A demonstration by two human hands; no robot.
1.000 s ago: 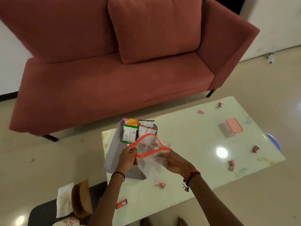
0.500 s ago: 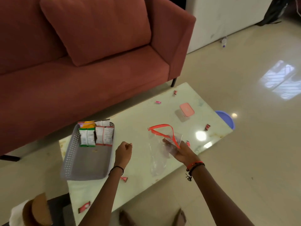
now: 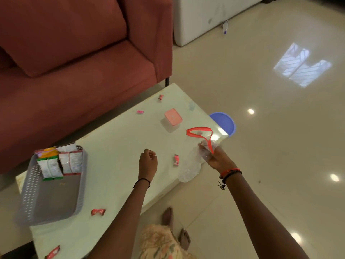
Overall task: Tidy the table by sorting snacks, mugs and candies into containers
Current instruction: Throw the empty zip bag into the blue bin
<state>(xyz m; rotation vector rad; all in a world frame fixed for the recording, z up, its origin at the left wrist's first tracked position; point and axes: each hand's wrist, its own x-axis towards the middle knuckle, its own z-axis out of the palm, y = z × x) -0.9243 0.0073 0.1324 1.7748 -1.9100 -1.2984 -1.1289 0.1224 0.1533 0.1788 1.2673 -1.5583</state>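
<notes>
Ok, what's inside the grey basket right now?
The grey basket holds snack packets stacked at its far end: white ones with green and red edges, and an orange one behind. The near part is bare. Anything under the packets is hidden.

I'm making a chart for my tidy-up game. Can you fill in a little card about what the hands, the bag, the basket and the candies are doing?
left hand: loosely closed above the table, nothing visible in it
right hand: holding the bag
bag: clear, red zip top, open, hanging over the table's edge
basket: grey, snack packets at its far end, the rest bare
candies: loose on the table, one between the hands
box: pink lid, shut
</notes>
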